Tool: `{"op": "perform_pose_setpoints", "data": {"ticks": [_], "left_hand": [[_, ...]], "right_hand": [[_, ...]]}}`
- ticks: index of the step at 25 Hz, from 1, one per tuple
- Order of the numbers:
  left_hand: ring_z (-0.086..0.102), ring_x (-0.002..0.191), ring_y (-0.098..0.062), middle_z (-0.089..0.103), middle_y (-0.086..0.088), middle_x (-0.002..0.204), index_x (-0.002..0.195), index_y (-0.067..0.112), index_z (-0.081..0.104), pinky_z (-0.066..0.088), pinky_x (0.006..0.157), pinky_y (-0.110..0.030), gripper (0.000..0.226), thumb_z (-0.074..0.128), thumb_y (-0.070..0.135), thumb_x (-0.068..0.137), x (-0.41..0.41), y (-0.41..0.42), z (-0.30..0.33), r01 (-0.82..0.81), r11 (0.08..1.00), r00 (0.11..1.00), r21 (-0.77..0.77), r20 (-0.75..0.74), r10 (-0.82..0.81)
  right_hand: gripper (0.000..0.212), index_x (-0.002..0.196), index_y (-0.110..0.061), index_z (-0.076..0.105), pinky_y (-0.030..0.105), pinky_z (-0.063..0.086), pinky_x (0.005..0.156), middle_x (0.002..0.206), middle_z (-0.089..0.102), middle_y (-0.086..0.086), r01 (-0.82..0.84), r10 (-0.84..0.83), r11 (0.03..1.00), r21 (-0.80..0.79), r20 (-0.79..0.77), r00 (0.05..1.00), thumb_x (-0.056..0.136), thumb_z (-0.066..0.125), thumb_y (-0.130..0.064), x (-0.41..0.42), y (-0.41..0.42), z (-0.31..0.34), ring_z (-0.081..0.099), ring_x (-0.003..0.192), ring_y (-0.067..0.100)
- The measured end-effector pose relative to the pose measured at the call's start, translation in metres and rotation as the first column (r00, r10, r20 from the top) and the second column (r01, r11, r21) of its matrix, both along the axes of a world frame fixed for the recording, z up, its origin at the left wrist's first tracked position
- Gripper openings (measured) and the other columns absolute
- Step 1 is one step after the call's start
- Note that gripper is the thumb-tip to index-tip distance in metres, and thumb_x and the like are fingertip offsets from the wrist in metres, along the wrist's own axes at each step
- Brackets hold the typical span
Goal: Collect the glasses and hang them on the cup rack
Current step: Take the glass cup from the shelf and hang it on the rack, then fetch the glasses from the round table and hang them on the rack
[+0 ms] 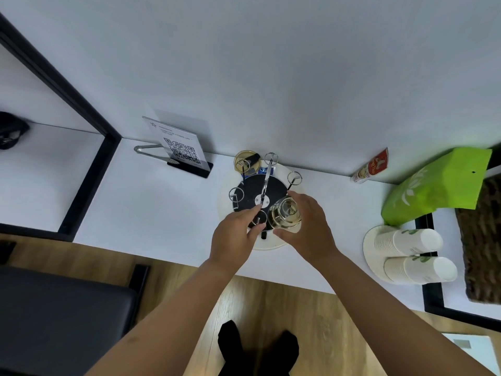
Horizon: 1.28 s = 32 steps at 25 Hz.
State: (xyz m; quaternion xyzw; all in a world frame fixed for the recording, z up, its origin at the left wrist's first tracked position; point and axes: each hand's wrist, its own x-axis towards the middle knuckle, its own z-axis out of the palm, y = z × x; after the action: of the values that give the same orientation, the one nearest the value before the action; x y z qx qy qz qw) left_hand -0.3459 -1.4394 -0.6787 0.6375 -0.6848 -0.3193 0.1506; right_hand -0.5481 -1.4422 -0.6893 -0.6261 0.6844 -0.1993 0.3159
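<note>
Glass (285,214) | fragile, slippery; best gripped round body | right hand (309,229) clasps it | left hand (235,234) pinches cup rack (260,198) peg

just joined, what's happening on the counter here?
A person is loading a cup rack that stands on a round white tray on the white counter. The right hand grips a clear glass, upside down over a near prong. The left hand pinches a neighbouring prong beside it. One glass already hangs at the rack's far side; the other visible prongs are bare.
</note>
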Motion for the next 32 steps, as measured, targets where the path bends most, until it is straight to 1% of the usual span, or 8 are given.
{"op": "perform_pose_setpoints", "data": {"ticks": [4, 8, 12, 14, 16, 20, 27, 32], "left_hand": [[0.056, 0.13, -0.014, 0.065, 0.004, 0.142, 0.151, 0.029, 0.053, 0.037, 0.093, -0.018, 0.051, 0.062, 0.04, 0.102, -0.003, 0.001, 0.001, -0.006, 1.0, 1.0, 0.015, -0.012, 0.007], [0.043, 0.144, -0.009, 0.05, 0.01, 0.157, 0.159, 0.031, 0.039, 0.03, 0.106, -0.017, 0.066, 0.063, 0.047, 0.1, 0.002, 0.009, 0.003, 0.026, 0.999, 0.999, 0.045, -0.046, -0.024], [0.034, 0.15, -0.003, 0.039, 0.015, 0.164, 0.161, 0.034, 0.033, 0.03, 0.121, -0.026, 0.072, 0.065, 0.047, 0.098, 0.022, 0.027, 0.015, -0.013, 0.994, 0.991, 0.107, -0.13, 0.027], [0.033, 0.15, 0.0, 0.037, 0.019, 0.164, 0.16, 0.038, 0.034, 0.03, 0.124, -0.032, 0.068, 0.064, 0.046, 0.099, 0.035, 0.038, 0.027, -0.035, 0.991, 0.985, 0.129, -0.163, 0.056], [0.031, 0.15, 0.003, 0.035, 0.023, 0.163, 0.16, 0.039, 0.035, 0.028, 0.125, -0.029, 0.067, 0.064, 0.045, 0.1, 0.044, 0.043, 0.048, -0.036, 0.991, 0.985, 0.129, -0.166, 0.058], [0.031, 0.149, 0.003, 0.034, 0.028, 0.159, 0.16, 0.041, 0.034, 0.022, 0.117, -0.017, 0.068, 0.065, 0.042, 0.1, 0.045, 0.038, 0.1, -0.006, 0.999, 0.992, 0.048, -0.123, 0.012], [0.027, 0.151, 0.001, 0.03, 0.025, 0.164, 0.158, 0.048, 0.031, 0.025, 0.124, -0.031, 0.073, 0.069, 0.042, 0.096, 0.04, 0.061, 0.19, 0.017, 0.998, 0.993, -0.054, -0.118, -0.023], [0.026, 0.147, 0.007, 0.032, 0.026, 0.161, 0.157, 0.05, 0.034, 0.022, 0.121, -0.024, 0.074, 0.071, 0.029, 0.096, 0.032, 0.069, 0.261, 0.059, 0.984, 0.988, -0.169, -0.129, -0.081]], "right_hand": [[0.103, 0.16, -0.037, 0.031, 0.042, 0.04, 0.114, 0.166, 0.032, -0.002, -0.02, 0.021, 0.999, 0.045, -0.009, 1.0, 0.077, 0.091, -0.039, -0.003, -0.002, 0.001, 0.027, 0.154, 0.022], [0.108, 0.162, -0.04, 0.028, 0.041, 0.035, 0.116, 0.172, 0.021, -0.002, -0.039, 0.04, 0.997, 0.062, -0.017, 0.999, 0.076, 0.092, -0.038, -0.004, -0.003, 0.011, 0.018, 0.158, 0.021], [0.108, 0.161, -0.039, 0.029, 0.046, 0.037, 0.115, 0.171, 0.023, 0.001, -0.052, 0.053, 0.998, 0.04, -0.034, 0.998, 0.075, 0.092, -0.042, -0.009, 0.005, 0.026, 0.02, 0.158, 0.025], [0.106, 0.161, -0.039, 0.029, 0.047, 0.036, 0.117, 0.171, 0.026, 0.002, -0.066, 0.066, 0.998, 0.02, -0.029, 0.997, 0.075, 0.091, -0.044, -0.015, 0.01, 0.036, 0.021, 0.158, 0.025], [0.105, 0.161, -0.038, 0.03, 0.044, 0.033, 0.119, 0.169, 0.03, 0.003, -0.082, 0.081, 0.997, -0.006, -0.021, 0.996, 0.075, 0.091, -0.047, -0.019, 0.013, 0.053, 0.023, 0.157, 0.025], [0.094, 0.158, -0.032, 0.038, 0.036, 0.029, 0.117, 0.159, 0.044, 0.001, -0.109, 0.109, 0.992, -0.067, -0.001, 0.994, 0.08, 0.088, -0.044, -0.02, 0.015, 0.096, 0.03, 0.152, 0.024], [0.072, 0.149, -0.033, 0.051, 0.033, 0.035, 0.114, 0.147, 0.056, -0.006, -0.224, 0.222, 0.966, -0.129, -0.025, 0.975, 0.086, 0.079, -0.053, -0.025, 0.04, 0.185, 0.045, 0.142, 0.019], [0.072, 0.152, -0.034, 0.048, 0.027, 0.033, 0.113, 0.148, 0.052, -0.012, -0.186, 0.195, 0.953, -0.238, 0.014, 0.981, 0.089, 0.08, -0.045, -0.024, 0.062, 0.255, 0.047, 0.139, 0.01]]}}
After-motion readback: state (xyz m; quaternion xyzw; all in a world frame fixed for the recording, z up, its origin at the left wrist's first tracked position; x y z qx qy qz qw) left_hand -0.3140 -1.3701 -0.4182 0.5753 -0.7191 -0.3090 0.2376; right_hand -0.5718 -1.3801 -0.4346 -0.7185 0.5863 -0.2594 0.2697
